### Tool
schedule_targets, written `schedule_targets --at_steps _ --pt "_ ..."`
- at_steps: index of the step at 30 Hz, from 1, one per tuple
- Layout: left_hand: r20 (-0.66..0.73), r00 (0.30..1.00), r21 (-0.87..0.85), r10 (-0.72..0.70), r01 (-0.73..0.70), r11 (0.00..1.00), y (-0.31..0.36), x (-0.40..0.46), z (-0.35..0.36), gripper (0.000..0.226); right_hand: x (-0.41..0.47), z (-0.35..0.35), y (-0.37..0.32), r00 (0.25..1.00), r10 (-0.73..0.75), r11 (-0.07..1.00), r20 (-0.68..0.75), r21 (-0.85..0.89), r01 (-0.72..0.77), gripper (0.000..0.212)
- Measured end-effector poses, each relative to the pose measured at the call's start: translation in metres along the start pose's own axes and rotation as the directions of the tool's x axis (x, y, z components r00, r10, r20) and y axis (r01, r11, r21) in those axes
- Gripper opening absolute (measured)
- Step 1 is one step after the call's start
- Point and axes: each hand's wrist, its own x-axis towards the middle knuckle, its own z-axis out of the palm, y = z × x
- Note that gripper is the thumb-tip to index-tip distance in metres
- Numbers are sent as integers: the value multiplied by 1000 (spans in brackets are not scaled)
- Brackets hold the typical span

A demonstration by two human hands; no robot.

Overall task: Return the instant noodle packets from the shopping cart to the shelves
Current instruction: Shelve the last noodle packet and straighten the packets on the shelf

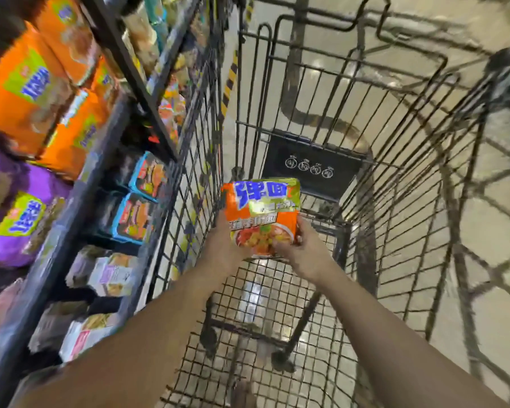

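Above the wire floor of the cart (395, 160), an orange noodle packet (261, 214) was gripped at its lower edge by both hands, the left hand (223, 245) at seven o'clock and the right hand (302, 250) at five, with stocked shelves (71, 207) at nine o'clock.

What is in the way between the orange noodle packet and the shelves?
The cart's left wire wall stands between them. Both hands, left hand and right hand, hold the orange noodle packet inside the cart, and the shelves lie beyond that wall, so it likely must go up over it.
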Motion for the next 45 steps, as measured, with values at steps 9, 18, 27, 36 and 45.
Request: schedule_targets --at_steps 9,18,27,36,45 --pt "-11 932 -154 362 -359 921 72 -142 -80 93 -142 -22 -101 993 -107 994 -56 -4 107 71" --pt "-206 806 -113 556 -584 804 150 -312 -192 103 -307 -33 -224 907 -381 924 -182 -96 369 75" --pt "-458 674 -154 579 -702 695 177 -484 -292 105 -453 -22 -336 771 -636 762 -8 -165 627 66" --pt "-729 596 -216 337 -667 713 173 -580 -341 98 -490 19 -422 603 -750 583 272 -159 797 64" --pt "-902 423 -191 85 -569 800 121 -699 -337 97 -535 82 -447 387 -737 440 553 -41 897 69"
